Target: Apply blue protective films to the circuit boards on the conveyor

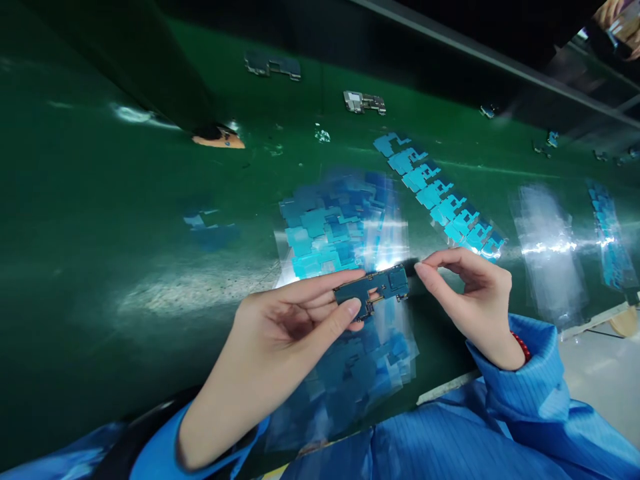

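Observation:
My left hand (295, 327) grips a small circuit board (353, 291) between thumb and fingers, tilted slightly upward to the right. Blue film covers much of the board's face. Just off its right end, my right hand (465, 283) is closed in a pinch, thumb against forefinger. Something small and dark shows at those fingertips, too unclear to name. Below and behind the board lie sheets of blue die-cut film pieces (320, 230) on clear backing. A strip of brighter blue film pieces (443, 197) runs diagonally behind my right hand.
On the green work surface (100, 200), two more circuit boards (273, 67) lie toward the back. Clear plastic sheets (547, 247) and another blue film strip (607, 233) are at right. A dark post (165, 67) stands at upper left. Another person's hand (610, 13) shows at top right.

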Demonstrator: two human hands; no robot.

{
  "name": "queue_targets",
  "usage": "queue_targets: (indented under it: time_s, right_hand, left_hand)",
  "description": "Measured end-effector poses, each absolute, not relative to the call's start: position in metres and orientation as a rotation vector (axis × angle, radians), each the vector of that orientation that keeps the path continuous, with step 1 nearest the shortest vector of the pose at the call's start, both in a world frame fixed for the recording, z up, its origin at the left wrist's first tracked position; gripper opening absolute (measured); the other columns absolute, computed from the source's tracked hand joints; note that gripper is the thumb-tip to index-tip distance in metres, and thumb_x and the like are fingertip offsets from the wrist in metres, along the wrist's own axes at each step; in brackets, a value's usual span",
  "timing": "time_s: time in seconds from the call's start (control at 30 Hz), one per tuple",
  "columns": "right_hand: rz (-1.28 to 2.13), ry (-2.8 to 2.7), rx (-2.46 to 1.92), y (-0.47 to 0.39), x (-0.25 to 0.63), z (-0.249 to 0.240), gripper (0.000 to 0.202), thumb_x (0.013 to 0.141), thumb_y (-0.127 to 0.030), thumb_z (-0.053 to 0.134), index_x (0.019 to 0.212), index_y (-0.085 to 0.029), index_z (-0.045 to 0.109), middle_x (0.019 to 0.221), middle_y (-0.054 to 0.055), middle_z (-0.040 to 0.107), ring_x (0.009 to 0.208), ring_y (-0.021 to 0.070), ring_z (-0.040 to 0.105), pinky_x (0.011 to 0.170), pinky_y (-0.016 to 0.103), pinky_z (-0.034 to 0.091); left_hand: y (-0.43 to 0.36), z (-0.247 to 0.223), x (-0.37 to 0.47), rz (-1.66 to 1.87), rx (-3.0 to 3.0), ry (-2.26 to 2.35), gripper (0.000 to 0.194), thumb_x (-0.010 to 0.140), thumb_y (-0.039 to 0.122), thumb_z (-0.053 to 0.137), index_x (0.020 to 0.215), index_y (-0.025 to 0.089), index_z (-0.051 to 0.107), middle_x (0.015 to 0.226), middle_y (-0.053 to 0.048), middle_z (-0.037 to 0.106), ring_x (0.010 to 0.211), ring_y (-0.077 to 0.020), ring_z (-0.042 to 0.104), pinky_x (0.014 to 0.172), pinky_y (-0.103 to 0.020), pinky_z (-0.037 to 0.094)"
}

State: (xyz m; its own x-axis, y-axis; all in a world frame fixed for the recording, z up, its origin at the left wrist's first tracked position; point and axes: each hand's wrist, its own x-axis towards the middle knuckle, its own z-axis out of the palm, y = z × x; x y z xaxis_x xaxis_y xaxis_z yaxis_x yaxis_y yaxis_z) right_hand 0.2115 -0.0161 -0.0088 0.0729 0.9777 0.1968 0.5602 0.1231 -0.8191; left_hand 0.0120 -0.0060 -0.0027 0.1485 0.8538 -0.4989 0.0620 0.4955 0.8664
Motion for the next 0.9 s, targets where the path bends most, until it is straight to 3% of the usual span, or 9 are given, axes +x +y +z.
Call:
queue_targets:
  time_s: [0.1, 0.2, 0.27, 0.4, 0.47, 0.57, 0.77, 0.83, 0.9]
  right_hand:
    - [0.435, -1.843, -1.374, -0.015, 0.216, -0.01, 0.016, 0.085, -0.016, 0.063, 0.101, -0.02, 0.067, 0.102, 0.008, 0.068, 0.094, 0.0194, 0.065, 0.084, 0.036, 0.054]
    - [0.31, -2.249, -1.111, -0.015, 0.219, -0.012, 0.033, 0.086, -0.021, 0.063, 0.119, -0.017, 0.062, 0.138, 0.018, 0.049, 0.126, 0.0298, 0.049, 0.102, 0.05, 0.044]
    - [0.3, -2.319, -1.084, -0.014, 0.221, -0.016, 0.034, 0.087, -0.02, 0.061, 0.122, -0.018, 0.061, 0.143, 0.017, 0.043, 0.132, 0.0309, 0.043, 0.105, 0.053, 0.04]
    - [0.529, -1.951, -1.247, -0.014, 0.222, -0.025, 0.031, 0.089, -0.017, 0.058, 0.12, -0.022, 0.062, 0.129, 0.012, 0.058, 0.117, 0.0234, 0.058, 0.097, 0.042, 0.05]
    - [0.819, -1.743, -1.322, -0.015, 0.218, -0.026, 0.021, 0.089, -0.024, 0.059, 0.109, -0.021, 0.068, 0.101, 0.008, 0.071, 0.091, 0.0184, 0.069, 0.08, 0.032, 0.058]
    - [1.232, -1.545, -1.408, -0.014, 0.214, -0.021, 0.024, 0.087, -0.04, 0.061, 0.082, -0.017, 0.071, 0.067, 0.003, 0.07, 0.059, 0.0135, 0.067, 0.058, 0.025, 0.056]
    - [1.039, -1.635, -1.656, 0.058, 0.244, -0.001, 0.042, 0.082, -0.056, 0.06, 0.074, -0.015, 0.066, 0.068, 0.004, 0.068, 0.057, 0.0122, 0.062, 0.061, 0.027, 0.055]
    - [0.858, -1.626, -1.757, 0.107, 0.265, 0.002, 0.037, 0.091, -0.047, 0.052, 0.082, -0.015, 0.065, 0.078, 0.006, 0.069, 0.06, 0.01, 0.061, 0.063, 0.026, 0.055]
    - [0.689, -1.64, -1.877, 0.155, 0.284, 0.004, 0.033, 0.096, -0.039, 0.047, 0.088, -0.013, 0.063, 0.083, 0.006, 0.067, 0.062, 0.0097, 0.061, 0.065, 0.027, 0.055]
  left_hand:
    - [-0.006, -0.005, 0.012, 0.714, 0.883, 1.318, 0.029, 0.07, 0.029, 0.075, 0.098, 0.023, 0.074, 0.061, 0.003, 0.074, 0.061, -0.0185, 0.073, 0.063, -0.024, 0.061]
    - [-0.006, -0.012, 0.011, 0.757, 0.844, 1.28, 0.03, 0.068, 0.029, 0.076, 0.097, 0.022, 0.075, 0.063, 0.001, 0.075, 0.061, -0.0188, 0.073, 0.061, -0.022, 0.059]
    - [-0.005, -0.017, 0.009, 0.771, 0.843, 1.208, 0.032, 0.067, 0.029, 0.077, 0.098, 0.021, 0.075, 0.062, 0.0, 0.075, 0.061, -0.0196, 0.073, 0.059, -0.022, 0.059]
    - [-0.002, -0.021, 0.007, 0.733, 0.839, 1.124, 0.039, 0.066, 0.032, 0.078, 0.101, 0.016, 0.074, 0.056, 0.001, 0.071, 0.059, -0.0197, 0.071, 0.065, -0.028, 0.061]
    - [0.0, -0.021, 0.007, 0.732, 0.823, 1.099, 0.041, 0.066, 0.033, 0.078, 0.103, 0.014, 0.073, 0.056, 0.002, 0.069, 0.06, -0.0178, 0.069, 0.068, -0.029, 0.061]
    - [0.001, -0.02, 0.009, 0.747, 0.799, 1.032, 0.045, 0.065, 0.035, 0.078, 0.103, 0.012, 0.071, 0.054, 0.004, 0.064, 0.061, -0.016, 0.066, 0.069, -0.029, 0.06]
    - [0.003, -0.025, 0.009, 0.874, 0.697, 0.956, 0.059, 0.068, 0.039, 0.075, 0.117, 0.012, 0.058, 0.08, -0.005, 0.073, 0.078, -0.0193, 0.069, 0.072, -0.028, 0.056]
    - [0.005, -0.026, 0.006, 0.911, 0.708, 0.954, 0.049, 0.071, 0.039, 0.071, 0.109, 0.011, 0.059, 0.074, -0.005, 0.071, 0.064, -0.0155, 0.065, 0.061, -0.025, 0.053]
    - [0.007, -0.027, 0.003, 0.933, 0.736, 0.966, 0.043, 0.071, 0.04, 0.068, 0.102, 0.011, 0.06, 0.053, 0.004, 0.059, 0.043, -0.0076, 0.048, 0.043, -0.02, 0.04]
